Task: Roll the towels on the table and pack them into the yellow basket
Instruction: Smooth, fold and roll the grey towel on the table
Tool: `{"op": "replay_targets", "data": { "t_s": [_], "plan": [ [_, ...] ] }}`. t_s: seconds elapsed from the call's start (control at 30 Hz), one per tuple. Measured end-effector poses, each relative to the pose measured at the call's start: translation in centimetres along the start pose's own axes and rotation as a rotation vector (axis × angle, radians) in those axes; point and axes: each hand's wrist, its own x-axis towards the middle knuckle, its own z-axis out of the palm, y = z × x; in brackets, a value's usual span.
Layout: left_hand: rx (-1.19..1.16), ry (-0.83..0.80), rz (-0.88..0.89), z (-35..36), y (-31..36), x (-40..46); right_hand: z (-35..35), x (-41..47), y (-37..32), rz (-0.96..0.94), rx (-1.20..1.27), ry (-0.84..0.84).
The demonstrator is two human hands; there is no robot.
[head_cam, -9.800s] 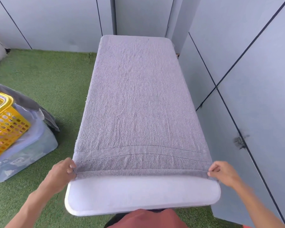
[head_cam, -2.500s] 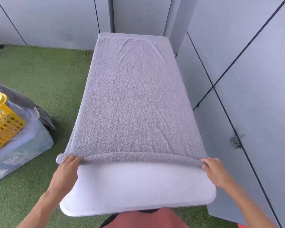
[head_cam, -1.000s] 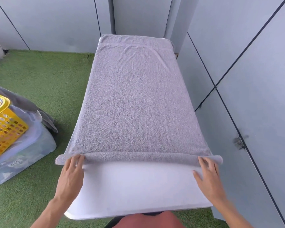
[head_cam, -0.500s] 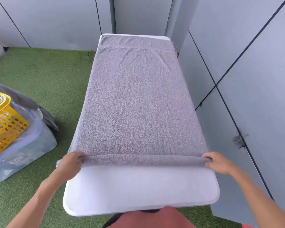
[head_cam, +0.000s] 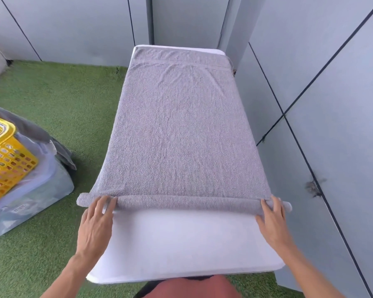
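Both hands, left hand and right hand, press flat, fingers straight, on the rolled near edge of the grey towel across the white table; its roll ends overhang both sides. Yellow basket sits far left.

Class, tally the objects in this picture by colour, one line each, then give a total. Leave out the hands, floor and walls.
Grey: 1, the grey terry towel, partly rolled
White: 1, the white rectangular table
Yellow: 1, the yellow perforated plastic basket
Pale blue: 1, the translucent bag beneath the basket
Total: 4
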Motion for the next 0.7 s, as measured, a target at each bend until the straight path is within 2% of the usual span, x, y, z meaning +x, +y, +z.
{"op": "replay_targets", "data": {
  "t_s": [0.1,0.23,0.33,0.4,0.47,0.5,0.57,0.63,0.7],
  "plan": [
    [-0.049,-0.001,-0.012,-0.2,0.1,2.2,-0.9,1.0,-0.5,0.021,0.037,-0.026],
    [-0.079,-0.112,-0.007,0.2,-1.4,2.0,-2.5,0.6,1.0,-0.106,-0.103,-0.152],
    [-0.168,-0.324,-0.056,-0.4,-2.7,2.1,-4.6,1.3,2.0,-0.089,-0.108,-0.47],
    [-0.245,-0.546,-0.126,-1.6,-3.3,3.6,-5.4,1.9,1.9,0.017,0.086,-0.544],
    [-0.416,-0.619,-0.193,-2.1,-3.5,5.1,-5.4,2.3,1.6,0.145,0.331,-0.447],
    [-0.512,-0.579,-0.231,-2.2,-3.4,5.7,-5.0,2.5,1.5,0.189,0.407,-0.341],
    [-0.584,-0.391,-0.308,-2.1,-3.0,5.9,-4.4,2.8,1.0,0.183,0.4,-0.094],
    [-0.399,-0.152,-0.277,-1.6,-2.5,5.0,-3.4,2.0,0.3,0.1,0.239,0.076],
    [-0.2,0.028,-0.14,-1.0,-1.5,3.0,-2.6,0.2,-0.6,0.015,0.03,0.22]
  ]
}}
